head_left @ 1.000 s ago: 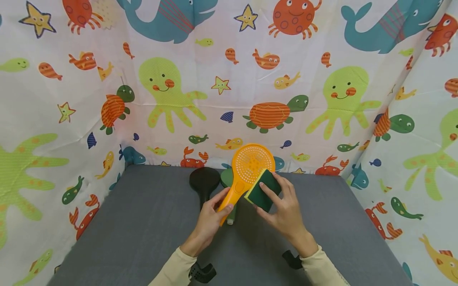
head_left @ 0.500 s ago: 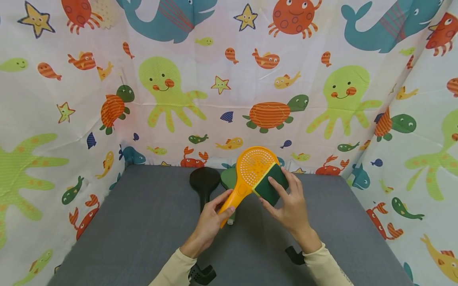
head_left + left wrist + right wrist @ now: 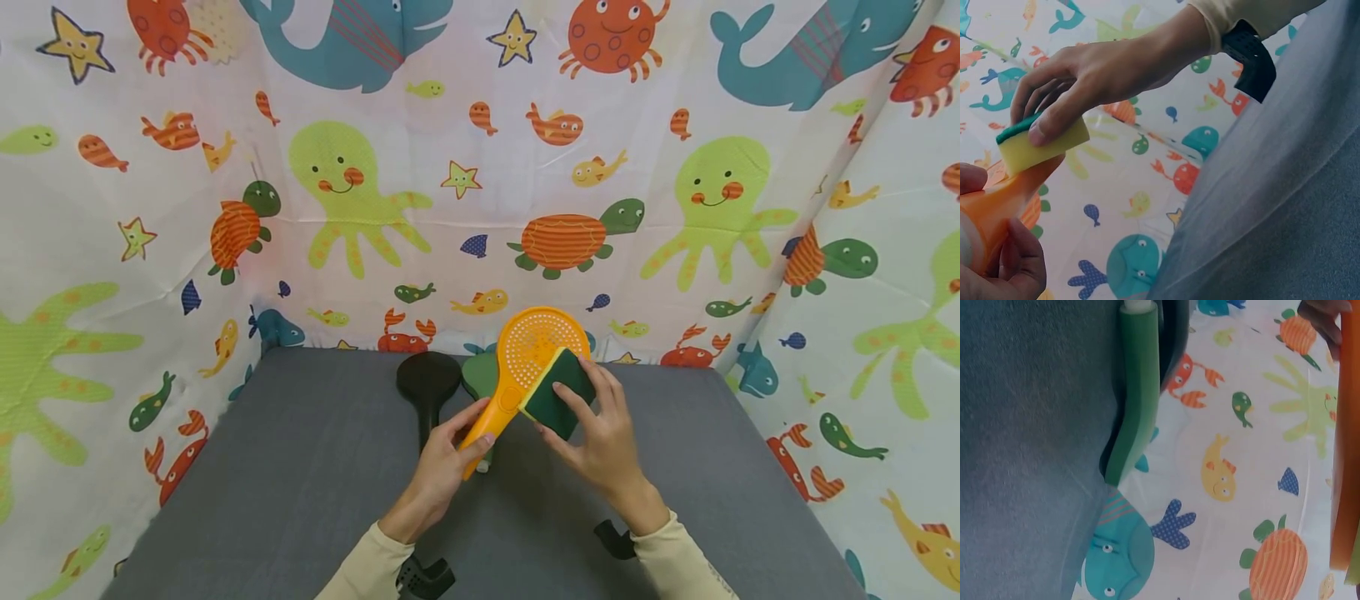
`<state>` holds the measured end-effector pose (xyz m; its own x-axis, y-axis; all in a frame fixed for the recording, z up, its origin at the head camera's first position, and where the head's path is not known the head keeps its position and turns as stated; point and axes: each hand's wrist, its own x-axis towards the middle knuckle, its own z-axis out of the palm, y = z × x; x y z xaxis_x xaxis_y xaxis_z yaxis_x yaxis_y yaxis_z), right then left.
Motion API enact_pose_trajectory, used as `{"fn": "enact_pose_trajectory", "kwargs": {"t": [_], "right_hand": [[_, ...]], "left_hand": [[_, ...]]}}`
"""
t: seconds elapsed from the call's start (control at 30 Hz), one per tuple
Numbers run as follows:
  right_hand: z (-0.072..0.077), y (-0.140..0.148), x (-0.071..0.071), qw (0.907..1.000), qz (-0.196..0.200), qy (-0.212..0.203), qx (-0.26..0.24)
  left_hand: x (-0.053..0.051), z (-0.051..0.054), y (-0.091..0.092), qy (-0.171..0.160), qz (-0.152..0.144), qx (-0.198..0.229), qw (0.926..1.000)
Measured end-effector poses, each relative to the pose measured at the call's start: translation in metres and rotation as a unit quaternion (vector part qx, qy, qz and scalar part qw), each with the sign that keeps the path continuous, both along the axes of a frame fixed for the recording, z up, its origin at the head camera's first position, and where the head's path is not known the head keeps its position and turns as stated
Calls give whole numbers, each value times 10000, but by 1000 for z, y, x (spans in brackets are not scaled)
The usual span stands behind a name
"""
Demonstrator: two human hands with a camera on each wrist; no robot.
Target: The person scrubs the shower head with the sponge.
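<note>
The orange shower head (image 3: 516, 367) is held up just beyond the left fingertips, its handle pinched between the thumb and fingers of the left hand (image 3: 442, 467). The right hand (image 3: 606, 450) pinches the sponge (image 3: 547, 405), one finger lying along its green side, the yellow side against the holed face. The step looks like wiping: I'd keep the left grip firm and low, press the sponge flat, and work towards the rim farthest from the fingers.

The sponge hides part of the face, and pressure can't be judged. Beyond the left fingers, the black shower head (image 3: 429, 379) has its lower handle covered; the green shower head (image 3: 478, 372) is partly behind the orange one. The right-wrist view cuts off the right fingers.
</note>
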<state>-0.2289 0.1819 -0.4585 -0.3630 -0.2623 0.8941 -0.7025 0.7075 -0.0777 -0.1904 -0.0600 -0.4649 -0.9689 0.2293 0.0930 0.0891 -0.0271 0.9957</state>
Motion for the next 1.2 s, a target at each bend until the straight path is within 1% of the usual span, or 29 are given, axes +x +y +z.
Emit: {"fn": "enact_pose_trajectory", "kwargs": {"t": [0.27, 0.4, 0.5, 0.63, 0.77, 1.03, 1.2], "right_hand": [[4, 11, -8, 9998, -187, -59, -86], [6, 14, -12, 9992, -302, -105, -236], [8, 16, -13, 9985, -392, -125, -374], [8, 16, -12, 9978, -489, -179, -408], [5, 12, -9, 9983, -450, -202, -322], [-3, 3, -4, 9999, -75, -128, -63], [-1, 8, -7, 9998, -129, -110, -84]], "left_hand": [[2, -1, -3, -24, -40, -11, 10000], [3, -1, -3, -34, -50, -14, 10000], [3, -1, -3, -38, -84, 18, 10000], [3, -1, -3, -60, -86, 66, 9999], [3, 0, -2, -65, -68, 78, 9999], [2, -3, -1, -54, -114, 94, 9999], [3, -3, 0, -29, -119, 59, 9999]]}}
